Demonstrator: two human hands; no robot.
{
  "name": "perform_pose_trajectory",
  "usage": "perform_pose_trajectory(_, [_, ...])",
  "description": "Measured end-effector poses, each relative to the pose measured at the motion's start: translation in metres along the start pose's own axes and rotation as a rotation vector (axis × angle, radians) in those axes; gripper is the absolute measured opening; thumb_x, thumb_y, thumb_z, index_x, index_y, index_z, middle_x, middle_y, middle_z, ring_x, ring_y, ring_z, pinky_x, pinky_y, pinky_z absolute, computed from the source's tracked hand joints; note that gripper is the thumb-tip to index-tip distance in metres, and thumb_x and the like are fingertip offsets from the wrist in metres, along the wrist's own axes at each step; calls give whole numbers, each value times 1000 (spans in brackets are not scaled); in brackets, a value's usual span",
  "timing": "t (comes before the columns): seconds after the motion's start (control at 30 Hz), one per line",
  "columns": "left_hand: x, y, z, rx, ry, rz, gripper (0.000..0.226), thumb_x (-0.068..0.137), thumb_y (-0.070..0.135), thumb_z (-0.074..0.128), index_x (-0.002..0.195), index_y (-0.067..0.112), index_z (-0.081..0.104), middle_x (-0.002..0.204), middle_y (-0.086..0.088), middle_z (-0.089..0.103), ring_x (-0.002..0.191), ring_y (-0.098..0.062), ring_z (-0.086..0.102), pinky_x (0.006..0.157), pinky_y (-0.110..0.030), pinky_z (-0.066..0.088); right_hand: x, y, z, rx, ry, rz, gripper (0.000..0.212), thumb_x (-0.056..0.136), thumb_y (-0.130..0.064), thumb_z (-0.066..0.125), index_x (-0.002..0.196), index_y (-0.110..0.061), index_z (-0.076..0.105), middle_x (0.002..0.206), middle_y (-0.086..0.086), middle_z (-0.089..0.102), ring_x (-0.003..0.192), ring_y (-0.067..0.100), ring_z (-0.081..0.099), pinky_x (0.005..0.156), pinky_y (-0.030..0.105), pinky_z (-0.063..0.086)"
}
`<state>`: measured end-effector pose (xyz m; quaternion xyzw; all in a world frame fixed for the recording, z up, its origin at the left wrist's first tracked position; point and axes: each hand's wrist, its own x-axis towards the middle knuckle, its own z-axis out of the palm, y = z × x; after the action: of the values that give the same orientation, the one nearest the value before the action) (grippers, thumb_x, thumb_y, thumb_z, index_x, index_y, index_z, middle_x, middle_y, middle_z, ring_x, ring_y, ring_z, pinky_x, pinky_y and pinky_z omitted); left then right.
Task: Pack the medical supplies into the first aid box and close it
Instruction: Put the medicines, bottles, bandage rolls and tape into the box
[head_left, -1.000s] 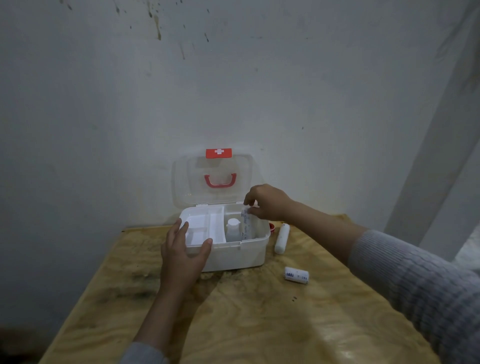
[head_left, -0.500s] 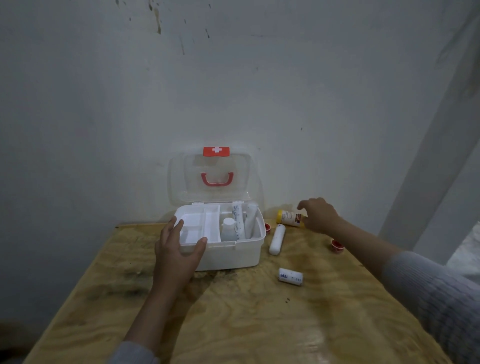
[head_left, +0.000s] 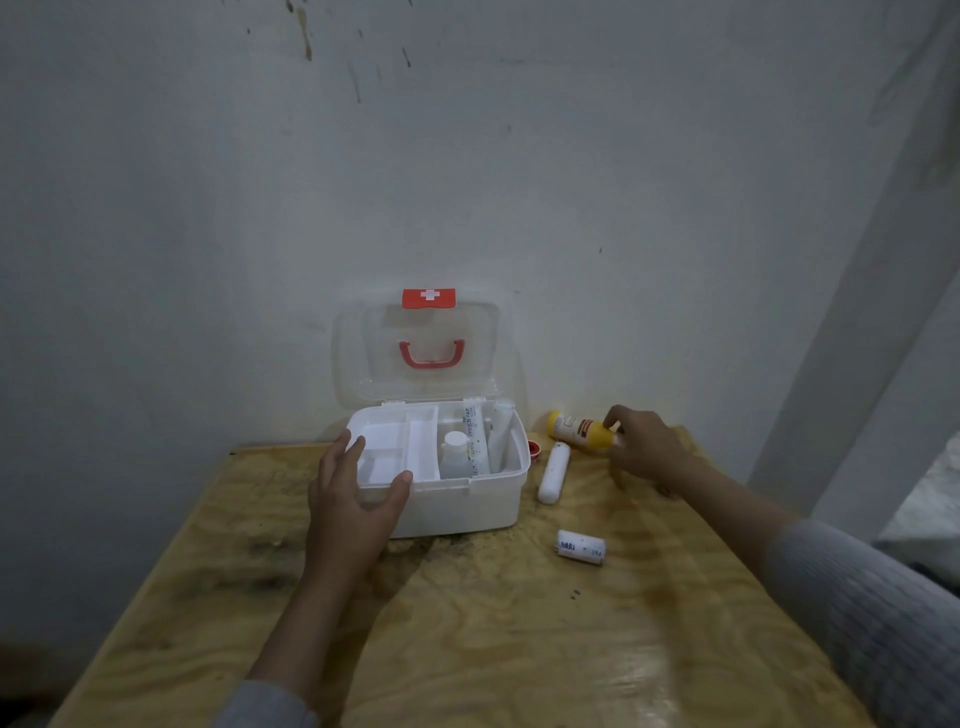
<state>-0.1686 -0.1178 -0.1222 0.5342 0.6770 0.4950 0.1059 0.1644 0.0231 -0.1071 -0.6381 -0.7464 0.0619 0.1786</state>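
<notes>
The white first aid box stands open on the table, its clear lid upright against the wall. Inside its right part are a small white bottle and flat white packets. My left hand rests on the box's front left corner, fingers apart over the rim. My right hand grips a yellow bottle lying to the right of the box. A long white tube lies beside the box, and a small bandage roll lies nearer to me.
The plywood table stands against a grey wall. A small red cap sits between the box and the tube. A white post rises at the right. Bare wood fills the table's near half.
My right hand left the box after putting a packet in, moved right and took hold of the yellow bottle. My left hand stayed on the box.
</notes>
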Motion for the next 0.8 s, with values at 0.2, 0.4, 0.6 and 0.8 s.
perform_pose_trajectory(0.2, [1,-3,1,-12,6,12,67,78,41,67,137,21,41,152,3,30,136,-24,28,103,-47,37,-10,-7,-23,142,292,-166,14,80,-7,63,93,-6,67,79,12,69,72,30,64,61,35,49])
perform_pose_trajectory(0.4, [1,-4,2,-14,6,19,67,78,41,67,137,20,42,152,3,29,137,-24,27,102,-47,37,-29,-29,-55,369,434,-214,16,80,-11,69,96,-10,69,85,5,71,76,17,66,67,29,56])
perform_pose_trajectory(0.6, [1,-4,3,-10,5,15,67,79,41,67,137,20,42,152,2,29,136,-25,28,102,-49,37,-47,-69,-80,516,354,-350,19,82,-16,69,101,-14,68,91,-6,68,81,5,66,65,14,55])
perform_pose_trajectory(0.8, [2,-6,3,-1,-4,6,67,78,44,66,137,23,41,152,4,28,136,-24,28,101,-49,38,-47,-104,-69,524,202,-407,22,81,-12,71,103,-10,68,92,2,68,81,10,67,71,18,56])
